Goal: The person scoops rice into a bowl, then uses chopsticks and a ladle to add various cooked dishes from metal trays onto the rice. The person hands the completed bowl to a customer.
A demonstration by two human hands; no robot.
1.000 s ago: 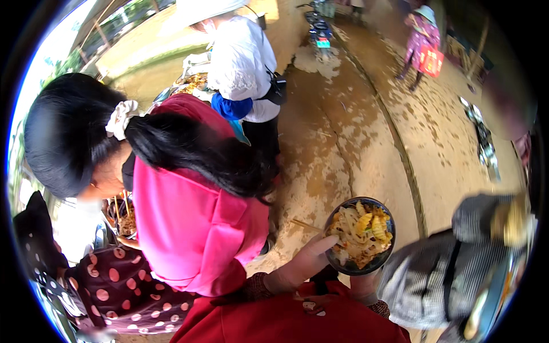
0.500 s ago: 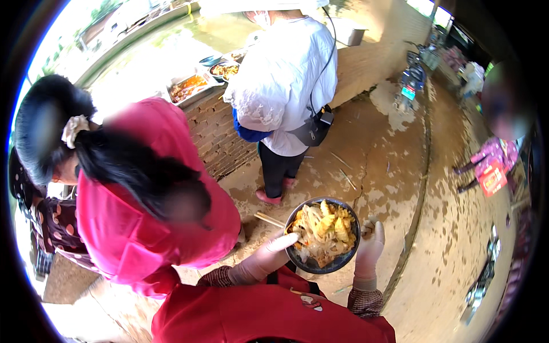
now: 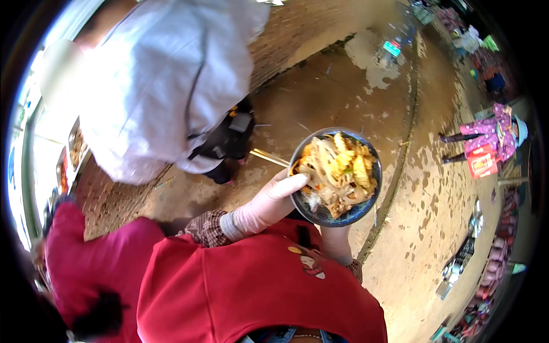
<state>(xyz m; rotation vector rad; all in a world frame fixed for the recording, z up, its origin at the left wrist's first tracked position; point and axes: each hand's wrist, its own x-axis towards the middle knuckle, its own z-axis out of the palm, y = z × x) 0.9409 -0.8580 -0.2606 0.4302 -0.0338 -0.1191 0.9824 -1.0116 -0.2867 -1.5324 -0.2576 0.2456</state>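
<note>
My left hand, in a thin pale glove, is closed on a dark bowl, its thumb over the left rim. Noodles and yellow pieces of food fill the bowl. A pair of light wooden chopsticks juts out to the left between my left hand and the bowl's rim. My right hand, gloved too, reaches up under the bowl's near side. The bowl hides its fingers, so whether it grips the bowl cannot be seen.
A person in a white top stands close at front left, with a black waist bag. Someone in pink is at my left. Food trays stand at the far left. Another person with a red box is at the right.
The bowl has moved up and slightly right in view. My right hand has gone from beside the bowl to beneath it. The person in white appears much closer; the one in pink is lower left.
</note>
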